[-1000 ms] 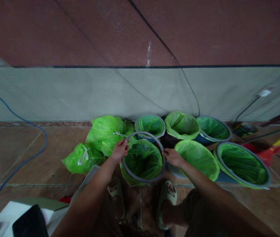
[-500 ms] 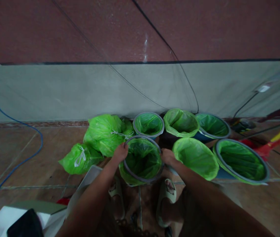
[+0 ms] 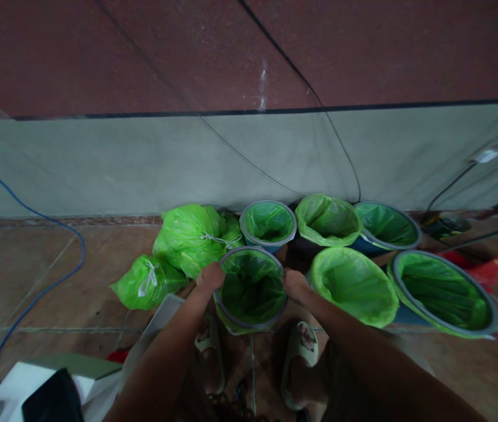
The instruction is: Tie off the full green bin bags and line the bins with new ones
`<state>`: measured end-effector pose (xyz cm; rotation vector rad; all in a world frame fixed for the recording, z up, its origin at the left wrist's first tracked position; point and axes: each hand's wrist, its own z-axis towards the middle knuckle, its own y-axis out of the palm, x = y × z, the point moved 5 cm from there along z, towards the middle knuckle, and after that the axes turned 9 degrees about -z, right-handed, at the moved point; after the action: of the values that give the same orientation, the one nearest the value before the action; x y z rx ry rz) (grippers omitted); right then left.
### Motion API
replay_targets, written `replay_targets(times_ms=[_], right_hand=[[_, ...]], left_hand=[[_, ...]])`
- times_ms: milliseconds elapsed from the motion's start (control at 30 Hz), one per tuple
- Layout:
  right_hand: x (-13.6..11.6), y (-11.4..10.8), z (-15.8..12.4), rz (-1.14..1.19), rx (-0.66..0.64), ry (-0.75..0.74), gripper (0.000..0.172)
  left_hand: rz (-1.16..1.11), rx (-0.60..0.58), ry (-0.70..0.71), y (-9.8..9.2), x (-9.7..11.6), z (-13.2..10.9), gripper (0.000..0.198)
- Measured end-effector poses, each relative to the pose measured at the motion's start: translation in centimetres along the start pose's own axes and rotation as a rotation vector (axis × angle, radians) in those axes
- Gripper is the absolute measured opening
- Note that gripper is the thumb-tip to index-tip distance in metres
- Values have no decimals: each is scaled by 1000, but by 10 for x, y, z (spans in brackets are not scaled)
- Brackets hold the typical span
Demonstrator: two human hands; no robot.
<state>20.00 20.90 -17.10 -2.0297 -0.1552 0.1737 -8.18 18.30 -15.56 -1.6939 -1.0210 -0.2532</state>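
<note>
Between my hands stands a trash can with a grey rim and a green liner bag that folds out over its outside. Its inside looks dark, and I cannot make out the bottom. At the left of the rim, my left hand is closed on the edge. Opposite it, my right hand grips the right edge, its fingertips partly hidden. Close to my right hand is another lined bin, its bag draped over the rim. Tied green garbage bags lie near my left hand.
Behind and to the right are more lined bins, along the grey wall. A small tied bag sits at left, near a blue cable. A white box with a dark object on it is lower left. Something red lies far right.
The view has shifted slightly, so most bins and bags appear a little further right. Both hands stay at the rim of the same trash can, which looks slightly turned or levelled.
</note>
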Motion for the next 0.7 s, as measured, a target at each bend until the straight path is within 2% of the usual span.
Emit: replay_targets(times_ms=[133,333,567,700], right_hand=[[-3,3,2,-19,-3,-24,28],[-5,7,5,-37,-6,-40,30],[-6,15,12,-23,-39,-36,32],[-7,11,9,2,-47,-43,28]], left_hand=[[68,44,-43,4,-11,3,13],[116,70,-101,9,-24,5,18],[100,66,-123,10,-24,4,15],[82,80,-94,6,-20,5,15]])
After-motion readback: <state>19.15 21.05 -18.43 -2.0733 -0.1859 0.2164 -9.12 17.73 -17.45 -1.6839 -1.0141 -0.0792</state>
